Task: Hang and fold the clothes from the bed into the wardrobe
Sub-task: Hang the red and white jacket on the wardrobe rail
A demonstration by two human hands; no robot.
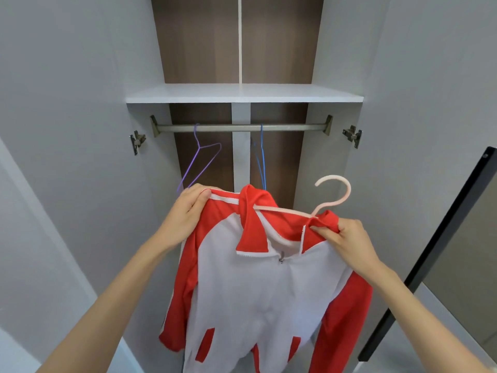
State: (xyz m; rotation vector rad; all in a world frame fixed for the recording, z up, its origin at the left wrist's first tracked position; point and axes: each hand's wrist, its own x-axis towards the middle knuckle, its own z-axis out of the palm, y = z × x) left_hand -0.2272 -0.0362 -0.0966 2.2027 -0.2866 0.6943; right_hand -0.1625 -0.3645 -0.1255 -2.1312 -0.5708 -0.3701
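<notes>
- The left hand [188, 208] was curled over one shoulder of the jacket [258, 292], with the thumb lying along a white stripe on the red fabric.
- The right hand [347, 243] pinched a bunched fold of red cloth at the other shoulder, fingers bent round it.
- The jacket hung between and below both hands. It was a soft, matte knit with a pale grey-white body, red sleeves, a red fold-down collar edged in white, a small metal zip pull at the throat and two slanted red pocket strips low down.
- A pink hanger [336, 195], thick and fuzzy-looking, had one arm threaded under the collar. Its rounded hook rose just above the right hand.
- Beyond the hands stood the open wardrobe [336, 49], with smooth grey side panels and a dark wood-grain back.
- A dull metal rail [242, 127] ran straight across, above both hands, and was held by angled brackets.
- A thin purple wire hanger [200, 157] hung from the rail above the left hand, and a thin blue wire hanger [262, 162] hung between the hands.
- A flat white shelf [242, 92] sat over the rail.
- Metal hinges [137, 141] were fixed to the panels on either side.
</notes>
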